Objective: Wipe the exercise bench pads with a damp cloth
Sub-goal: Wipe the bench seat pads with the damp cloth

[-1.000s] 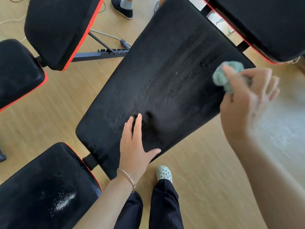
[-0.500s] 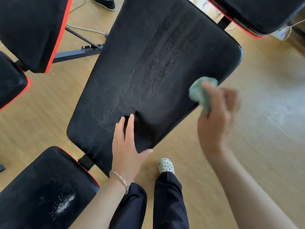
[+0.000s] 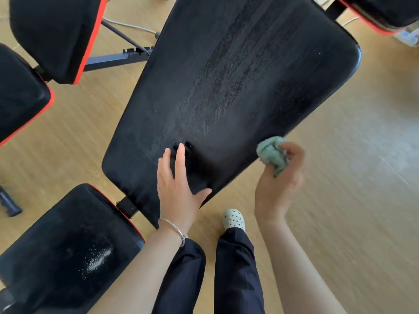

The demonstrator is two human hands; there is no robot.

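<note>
The left hand (image 3: 179,184) lay flat on the near end of the long black back pad (image 3: 238,75), fingers straight and slightly spread. The right hand (image 3: 280,177) gripped a bunched green cloth (image 3: 271,154) just at that pad's right edge. White specks dotted the seat pad (image 3: 56,245) nearby.

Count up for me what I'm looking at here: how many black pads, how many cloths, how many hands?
Black pads: 5
Green cloth: 1
Hands: 2
Total: 8
</note>
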